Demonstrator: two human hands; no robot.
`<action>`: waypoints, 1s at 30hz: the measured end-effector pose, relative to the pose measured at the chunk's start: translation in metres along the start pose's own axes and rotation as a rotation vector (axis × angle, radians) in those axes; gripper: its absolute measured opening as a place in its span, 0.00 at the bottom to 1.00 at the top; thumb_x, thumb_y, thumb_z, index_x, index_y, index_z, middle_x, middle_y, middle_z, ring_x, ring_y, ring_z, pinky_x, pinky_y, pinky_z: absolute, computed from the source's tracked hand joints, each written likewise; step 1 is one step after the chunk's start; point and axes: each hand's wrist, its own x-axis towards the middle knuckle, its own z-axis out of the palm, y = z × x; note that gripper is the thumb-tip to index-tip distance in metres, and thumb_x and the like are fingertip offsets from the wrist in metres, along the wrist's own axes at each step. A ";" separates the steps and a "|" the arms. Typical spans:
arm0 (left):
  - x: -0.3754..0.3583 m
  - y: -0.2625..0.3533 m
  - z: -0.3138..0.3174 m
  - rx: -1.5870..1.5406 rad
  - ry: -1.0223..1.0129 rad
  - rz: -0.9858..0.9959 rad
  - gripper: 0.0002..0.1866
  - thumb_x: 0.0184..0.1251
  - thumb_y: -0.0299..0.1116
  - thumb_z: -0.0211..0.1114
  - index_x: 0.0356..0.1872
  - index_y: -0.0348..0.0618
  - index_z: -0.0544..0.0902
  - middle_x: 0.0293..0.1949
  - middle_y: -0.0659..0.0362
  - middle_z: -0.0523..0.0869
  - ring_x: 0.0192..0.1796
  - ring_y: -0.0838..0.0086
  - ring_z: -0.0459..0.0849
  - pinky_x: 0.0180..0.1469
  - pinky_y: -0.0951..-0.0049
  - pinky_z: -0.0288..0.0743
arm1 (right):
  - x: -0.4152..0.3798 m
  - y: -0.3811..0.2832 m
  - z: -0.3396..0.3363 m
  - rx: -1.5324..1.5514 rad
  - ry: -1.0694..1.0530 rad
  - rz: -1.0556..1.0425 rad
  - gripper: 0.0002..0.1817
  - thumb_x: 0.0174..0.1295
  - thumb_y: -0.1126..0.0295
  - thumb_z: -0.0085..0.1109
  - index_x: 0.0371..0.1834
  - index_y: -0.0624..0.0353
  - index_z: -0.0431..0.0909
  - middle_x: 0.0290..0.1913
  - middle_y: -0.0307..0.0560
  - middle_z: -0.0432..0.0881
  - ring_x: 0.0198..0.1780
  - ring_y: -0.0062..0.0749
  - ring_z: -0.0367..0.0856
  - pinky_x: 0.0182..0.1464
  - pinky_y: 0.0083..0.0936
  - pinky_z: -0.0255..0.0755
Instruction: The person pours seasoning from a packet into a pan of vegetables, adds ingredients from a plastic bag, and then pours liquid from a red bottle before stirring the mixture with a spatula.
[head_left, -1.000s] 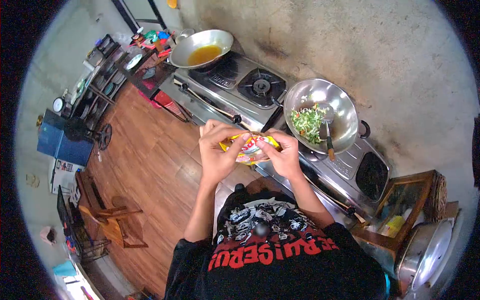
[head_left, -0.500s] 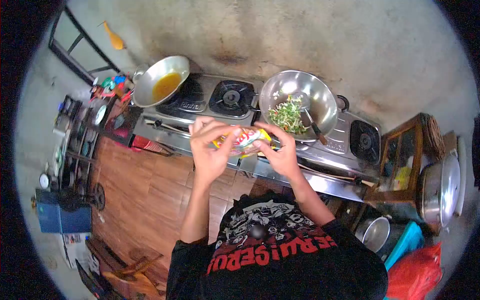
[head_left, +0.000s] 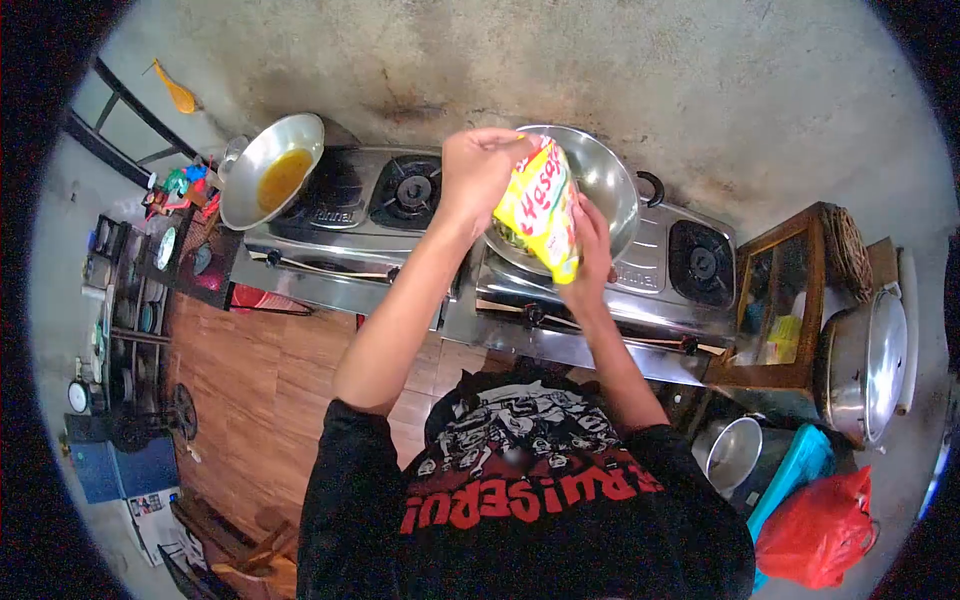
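Black cloth of the person's shirt (head_left: 520,500) fills the near edge of the view, and both arms reach forward from it toward the stove (head_left: 640,300). Past the stove's near edge, the right hand (head_left: 592,245) is closed around the lower end of a yellow seasoning packet (head_left: 542,210), while the left hand (head_left: 478,170) pinches its upper end; the packet is tilted, held in the air directly over the steel wok (head_left: 610,185) on the middle burner. Whether the packet is already torn open cannot be told, and nothing can be seen falling from it. A little chopped green food shows in the wok beneath the packet, most of it hidden. Judging from this, the cooking is well under way and the packet has reached the wok, but its contents do not yet appear to have gone in, nor been stirred. Further left, a second wok (head_left: 265,180) holding amber oil sits at the stove's far left corner, untouched, against the stained concrete wall (head_left: 600,60).
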 end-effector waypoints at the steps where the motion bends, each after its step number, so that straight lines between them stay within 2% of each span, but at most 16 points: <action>1: 0.011 -0.007 0.000 -0.005 -0.016 -0.020 0.10 0.60 0.29 0.69 0.38 0.31 0.84 0.32 0.55 0.87 0.29 0.78 0.84 0.32 0.78 0.77 | 0.006 0.004 -0.010 0.068 -0.047 0.105 0.34 0.47 0.77 0.69 0.62 0.58 0.70 0.63 0.59 0.67 0.62 0.53 0.69 0.63 0.37 0.64; 2: 0.018 -0.016 0.002 -0.012 -0.005 -0.025 0.10 0.60 0.29 0.69 0.38 0.31 0.84 0.32 0.55 0.87 0.29 0.78 0.84 0.32 0.78 0.77 | 0.014 0.006 -0.020 0.133 -0.096 0.211 0.29 0.48 0.81 0.66 0.58 0.60 0.74 0.60 0.56 0.73 0.60 0.49 0.73 0.61 0.33 0.66; 3: 0.021 -0.022 0.004 0.014 0.048 0.011 0.12 0.61 0.31 0.67 0.37 0.30 0.84 0.32 0.55 0.87 0.30 0.79 0.83 0.33 0.78 0.76 | 0.032 -0.002 -0.031 -0.016 -0.056 0.125 0.22 0.48 0.82 0.62 0.51 0.64 0.78 0.52 0.53 0.79 0.54 0.44 0.77 0.57 0.31 0.69; 4: 0.026 -0.027 0.006 0.042 0.102 0.047 0.13 0.63 0.34 0.66 0.37 0.30 0.84 0.32 0.55 0.86 0.32 0.80 0.83 0.33 0.79 0.76 | 0.044 0.008 -0.043 -0.015 -0.120 0.099 0.16 0.54 0.81 0.58 0.48 0.65 0.78 0.47 0.53 0.80 0.52 0.38 0.78 0.55 0.28 0.69; 5: 0.030 -0.033 0.003 0.312 0.184 0.141 0.11 0.66 0.34 0.63 0.41 0.35 0.84 0.29 0.61 0.85 0.29 0.81 0.77 0.34 0.78 0.70 | 0.054 0.017 -0.051 0.034 -0.141 0.128 0.13 0.57 0.79 0.57 0.45 0.66 0.79 0.42 0.52 0.81 0.46 0.33 0.78 0.51 0.25 0.70; 6: 0.029 -0.037 -0.004 0.311 0.191 0.126 0.11 0.66 0.34 0.63 0.41 0.35 0.84 0.29 0.61 0.85 0.29 0.81 0.77 0.34 0.78 0.70 | 0.062 0.024 -0.059 0.081 -0.160 0.164 0.09 0.59 0.77 0.57 0.43 0.67 0.79 0.37 0.51 0.82 0.41 0.27 0.78 0.46 0.23 0.70; 7: 0.026 -0.040 -0.014 0.365 0.156 0.158 0.12 0.66 0.34 0.61 0.46 0.38 0.82 0.28 0.62 0.84 0.29 0.81 0.75 0.34 0.77 0.70 | 0.070 0.027 -0.068 0.081 -0.171 0.176 0.09 0.59 0.77 0.57 0.43 0.67 0.79 0.37 0.51 0.82 0.41 0.27 0.78 0.46 0.23 0.70; 9: 0.024 -0.045 -0.028 0.417 0.121 0.183 0.14 0.67 0.34 0.60 0.51 0.42 0.80 0.27 0.63 0.83 0.28 0.81 0.74 0.33 0.77 0.69 | 0.088 0.030 -0.080 -0.020 -0.342 0.480 0.09 0.62 0.72 0.59 0.37 0.69 0.79 0.27 0.46 0.79 0.31 0.19 0.71 0.34 0.22 0.68; 10: 0.025 -0.049 -0.035 0.409 -0.020 0.210 0.16 0.66 0.32 0.60 0.54 0.43 0.78 0.27 0.63 0.82 0.29 0.82 0.73 0.33 0.78 0.68 | 0.094 0.033 -0.080 -0.021 -0.346 0.487 0.09 0.62 0.72 0.59 0.37 0.69 0.79 0.27 0.46 0.79 0.31 0.19 0.71 0.34 0.22 0.68; 12: 0.024 -0.055 -0.042 0.385 -0.299 0.267 0.22 0.63 0.28 0.60 0.60 0.46 0.75 0.27 0.64 0.80 0.29 0.84 0.71 0.33 0.81 0.68 | 0.105 0.041 -0.078 -0.072 -0.384 0.422 0.13 0.62 0.68 0.62 0.34 0.71 0.78 0.20 0.42 0.75 0.25 0.16 0.65 0.26 0.23 0.63; 14: 0.026 -0.062 -0.037 0.402 -0.252 0.253 0.18 0.63 0.28 0.63 0.54 0.42 0.79 0.25 0.64 0.80 0.27 0.86 0.70 0.32 0.81 0.67 | 0.106 0.052 -0.074 -0.142 -0.418 0.364 0.15 0.61 0.67 0.62 0.32 0.72 0.77 0.17 0.43 0.73 0.23 0.17 0.64 0.24 0.26 0.62; 16: 0.038 -0.073 -0.042 0.507 -0.212 0.249 0.12 0.63 0.31 0.65 0.44 0.37 0.84 0.22 0.65 0.80 0.24 0.87 0.70 0.28 0.81 0.67 | 0.116 0.045 -0.070 -0.231 -0.531 0.440 0.17 0.59 0.62 0.64 0.30 0.71 0.79 0.20 0.60 0.76 0.18 0.41 0.70 0.25 0.36 0.65; 17: 0.043 -0.082 -0.041 0.401 -0.100 0.268 0.11 0.63 0.34 0.66 0.36 0.34 0.86 0.19 0.66 0.79 0.22 0.87 0.69 0.24 0.80 0.65 | 0.120 0.047 -0.068 -0.226 -0.563 0.457 0.19 0.59 0.61 0.64 0.29 0.71 0.79 0.18 0.61 0.75 0.17 0.43 0.70 0.25 0.37 0.64; 23: 0.052 -0.097 -0.047 0.421 -0.066 0.201 0.11 0.64 0.34 0.66 0.31 0.34 0.85 0.18 0.66 0.79 0.21 0.87 0.70 0.23 0.80 0.63 | 0.145 0.039 -0.069 -0.362 -0.717 0.386 0.17 0.59 0.61 0.64 0.33 0.69 0.81 0.22 0.63 0.77 0.20 0.50 0.74 0.27 0.40 0.67; 27: 0.046 -0.085 -0.042 0.422 -0.102 0.095 0.11 0.64 0.34 0.66 0.32 0.34 0.86 0.19 0.66 0.80 0.21 0.86 0.72 0.23 0.80 0.64 | 0.152 0.034 -0.066 -0.334 -0.677 0.310 0.16 0.59 0.61 0.63 0.36 0.67 0.81 0.25 0.63 0.79 0.25 0.54 0.78 0.31 0.40 0.70; 30: 0.048 -0.093 -0.043 0.359 -0.093 0.123 0.11 0.65 0.34 0.66 0.33 0.34 0.86 0.20 0.65 0.81 0.22 0.86 0.73 0.25 0.81 0.66 | 0.154 0.047 -0.058 -0.327 -0.711 0.268 0.16 0.59 0.62 0.63 0.38 0.66 0.82 0.28 0.62 0.80 0.30 0.57 0.80 0.34 0.41 0.71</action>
